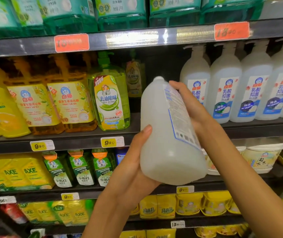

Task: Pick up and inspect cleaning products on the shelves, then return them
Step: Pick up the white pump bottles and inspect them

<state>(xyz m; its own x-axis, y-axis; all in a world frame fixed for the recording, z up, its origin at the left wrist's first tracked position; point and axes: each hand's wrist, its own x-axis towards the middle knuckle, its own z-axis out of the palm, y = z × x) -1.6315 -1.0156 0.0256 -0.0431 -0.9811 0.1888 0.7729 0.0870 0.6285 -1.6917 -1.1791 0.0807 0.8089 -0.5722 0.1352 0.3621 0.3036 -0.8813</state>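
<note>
Head view: both hands hold a translucent white bottle point(163, 134) before the shelves, long axis near upright, cap tilted up-left; left hand point(134, 169) cups its base, right hand point(192, 107) grips the labelled side.

The bottle's back label point(180, 114) is blurring past reading (tiny print), and the right hand point(194, 107) is covering its far edge.

A dark metal store shelving unit point(257, 129) fills the whole view, with several levels one above the other. On the front edge of the upper shelf, above the hands, there are two orange price tags point(71, 42). Lower edges, left of the hands, carry small yellow price tags point(42, 145). The light is bright and reflects on the clear plastic strip point(132, 38) of the top edge.
</note>
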